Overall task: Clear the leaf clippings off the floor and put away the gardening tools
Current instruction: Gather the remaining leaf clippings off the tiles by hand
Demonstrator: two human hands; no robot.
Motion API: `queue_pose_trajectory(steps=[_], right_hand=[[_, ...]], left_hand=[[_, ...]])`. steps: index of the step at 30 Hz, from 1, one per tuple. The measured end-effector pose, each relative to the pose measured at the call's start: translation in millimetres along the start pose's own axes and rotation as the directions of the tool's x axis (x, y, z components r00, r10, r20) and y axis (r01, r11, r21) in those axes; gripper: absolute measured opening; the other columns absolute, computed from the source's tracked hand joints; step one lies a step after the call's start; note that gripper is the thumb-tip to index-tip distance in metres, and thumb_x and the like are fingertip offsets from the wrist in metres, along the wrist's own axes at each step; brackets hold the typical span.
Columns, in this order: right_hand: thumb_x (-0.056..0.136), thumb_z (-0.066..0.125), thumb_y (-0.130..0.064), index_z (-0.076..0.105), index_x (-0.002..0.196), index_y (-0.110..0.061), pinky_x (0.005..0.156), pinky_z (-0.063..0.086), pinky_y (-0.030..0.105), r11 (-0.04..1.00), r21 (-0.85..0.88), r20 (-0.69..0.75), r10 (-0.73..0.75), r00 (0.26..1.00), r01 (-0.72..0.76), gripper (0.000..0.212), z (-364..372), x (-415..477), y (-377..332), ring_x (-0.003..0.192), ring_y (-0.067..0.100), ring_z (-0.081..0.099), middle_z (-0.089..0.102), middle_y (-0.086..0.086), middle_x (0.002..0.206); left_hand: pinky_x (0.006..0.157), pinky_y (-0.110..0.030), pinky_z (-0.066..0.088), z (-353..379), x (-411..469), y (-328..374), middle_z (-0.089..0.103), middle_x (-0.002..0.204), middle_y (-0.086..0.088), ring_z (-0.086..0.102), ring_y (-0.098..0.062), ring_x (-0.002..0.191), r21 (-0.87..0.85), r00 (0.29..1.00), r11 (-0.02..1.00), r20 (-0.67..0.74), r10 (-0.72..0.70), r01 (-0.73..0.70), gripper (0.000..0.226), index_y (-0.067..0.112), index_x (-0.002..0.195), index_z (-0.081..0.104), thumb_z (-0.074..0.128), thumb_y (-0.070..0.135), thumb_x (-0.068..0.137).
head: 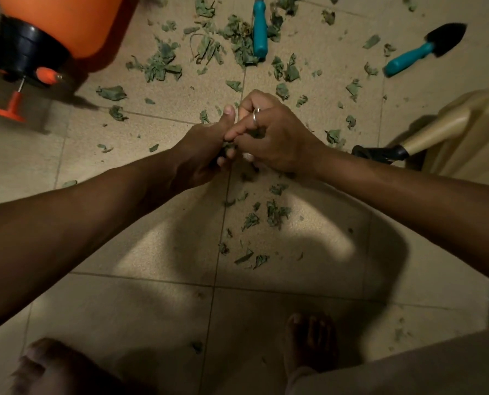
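Note:
Green leaf clippings [163, 62] lie scattered over the tiled floor, thickest at the top centre, with a smaller patch [276, 213] near my feet. My left hand [203, 153] and my right hand [272, 138] meet at the middle of the view, fingers curled around a small bunch of clippings held between them. A ring shows on my right hand. A teal-handled trowel [421, 52] with a black blade lies at the upper right. A second teal-handled tool [260, 27] lies at the top centre among the leaves; its head is out of view.
An orange pressure sprayer [63, 24] with a black cap and an orange pump handle lies at the upper left. A beige chair [465, 129] with a black foot stands at the right. My bare feet [311, 340] are at the bottom.

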State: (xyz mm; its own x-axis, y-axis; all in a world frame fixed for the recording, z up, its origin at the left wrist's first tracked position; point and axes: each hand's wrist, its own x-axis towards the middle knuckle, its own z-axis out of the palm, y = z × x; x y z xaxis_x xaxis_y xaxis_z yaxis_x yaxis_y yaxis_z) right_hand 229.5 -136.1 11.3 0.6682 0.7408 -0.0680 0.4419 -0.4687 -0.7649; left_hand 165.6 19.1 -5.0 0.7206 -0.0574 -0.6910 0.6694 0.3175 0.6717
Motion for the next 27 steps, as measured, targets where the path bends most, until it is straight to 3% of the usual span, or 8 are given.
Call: queue_pose_trajectory(steps=[3, 7, 10, 14, 18, 20, 23, 27], right_hand=[[0.089, 0.061, -0.011, 0.075, 0.093, -0.028, 0.086, 0.047, 0.021, 0.988, 0.104, -0.064, 0.12, 0.991, -0.113, 0.022, -3.1, 7.6, 5.5, 0.097, 0.01, 0.054, 0.053, -0.002, 0.102], [0.09, 0.064, -0.018, 0.06, 0.133, -0.025, 0.105, 0.043, 0.025, 0.935, -0.186, -0.019, 0.304, 0.953, -0.302, 0.044, -9.0, 19.6, 29.6, 0.121, 0.013, 0.047, 0.047, 0.0, 0.132], [0.089, 0.069, -0.028, 0.045, 0.15, -0.027, 0.104, 0.031, 0.022, 0.911, -0.319, 0.089, 0.304, 0.948, -0.262, 0.065, -5.8, 21.7, 37.8, 0.133, 0.018, 0.037, 0.04, 0.001, 0.145], [0.09, 0.073, -0.022, 0.065, 0.129, -0.018, 0.099, 0.045, 0.034, 0.866, -0.497, 0.141, 0.135, 0.981, -0.048, 0.04, 6.5, 18.4, 43.8, 0.119, 0.022, 0.046, 0.052, 0.005, 0.13], [0.093, 0.066, -0.008, 0.075, 0.106, -0.007, 0.08, 0.055, 0.04, 0.807, -0.58, 0.185, 0.003, 0.983, 0.107, 0.016, 12.3, 13.6, 42.5, 0.101, 0.027, 0.06, 0.065, 0.011, 0.108], [0.092, 0.067, -0.007, 0.075, 0.101, -0.011, 0.078, 0.055, 0.034, 0.841, -0.537, 0.177, 0.028, 0.984, 0.072, 0.013, 9.2, 16.4, 38.8, 0.094, 0.022, 0.064, 0.068, 0.007, 0.102], [0.09, 0.072, -0.01, 0.075, 0.099, -0.017, 0.072, 0.048, 0.008, 0.951, -0.259, 0.078, 0.194, 0.978, -0.168, 0.011, -0.6, 26.0, 24.4, 0.081, 0.001, 0.064, 0.071, -0.005, 0.095], [0.084, 0.079, -0.008, 0.073, 0.099, -0.015, 0.069, 0.055, 0.015, 0.949, 0.151, 0.085, 0.265, 0.96, -0.276, 0.017, -4.9, 40.3, 0.8, 0.074, 0.002, 0.068, 0.072, -0.004, 0.084]], left_hand=[[0.039, -0.019, 0.029, -11.6, 4.2, -0.9, 0.044, 0.065, 0.005, 0.035, -0.007, 0.05, -0.056, 1.0, 0.998, 0.026, 0.009, -0.007, 0.039, 0.018, 0.089, 0.057, 0.046, 0.052, 0.105], [0.043, -0.022, 0.022, -21.7, 3.7, 2.5, 0.035, 0.063, 0.007, 0.028, -0.009, 0.052, -0.071, 0.999, 0.997, -0.034, -0.007, 0.005, 0.051, 0.02, 0.084, 0.055, 0.037, 0.064, 0.103], [0.045, -0.024, 0.016, -30.1, 3.7, 5.6, 0.031, 0.058, 0.005, 0.023, -0.012, 0.05, -0.133, 0.995, 0.991, -0.085, -0.046, 0.034, 0.063, 0.023, 0.065, 0.042, 0.025, 0.073, 0.099], [0.045, -0.024, 0.015, -37.6, 3.3, 8.3, 0.027, 0.056, 0.005, 0.018, -0.012, 0.049, -0.199, 0.991, 0.979, -0.114, -0.066, 0.043, 0.064, 0.025, 0.062, 0.032, 0.023, 0.078, 0.096], [0.045, -0.023, 0.016, -43.9, 4.5, 7.1, 0.023, 0.061, 0.005, 0.014, -0.014, 0.056, -0.183, 0.991, 0.983, -0.124, -0.045, 0.021, 0.058, 0.027, 0.067, 0.031, 0.028, 0.077, 0.095], [0.045, -0.023, 0.016, -46.3, 5.9, 3.9, 0.023, 0.065, 0.005, 0.012, -0.014, 0.06, -0.167, 0.992, 0.986, -0.123, -0.023, 0.002, 0.054, 0.024, 0.078, 0.042, 0.034, 0.073, 0.097], [0.045, -0.023, 0.023, -47.7, 7.4, -1.4, 0.036, 0.064, 0.006, 0.027, -0.009, 0.053, -0.104, 0.992, 0.994, -0.122, 0.032, -0.045, 0.04, 0.017, 0.101, 0.056, 0.042, 0.054, 0.106], [0.049, -0.023, 0.046, -40.8, 3.0, -1.2, 0.067, 0.079, -0.002, 0.057, -0.01, 0.059, -0.058, 0.981, 0.995, -0.184, 0.067, -0.078, 0.03, 0.01, 0.114, 0.064, 0.044, 0.031, 0.11]])
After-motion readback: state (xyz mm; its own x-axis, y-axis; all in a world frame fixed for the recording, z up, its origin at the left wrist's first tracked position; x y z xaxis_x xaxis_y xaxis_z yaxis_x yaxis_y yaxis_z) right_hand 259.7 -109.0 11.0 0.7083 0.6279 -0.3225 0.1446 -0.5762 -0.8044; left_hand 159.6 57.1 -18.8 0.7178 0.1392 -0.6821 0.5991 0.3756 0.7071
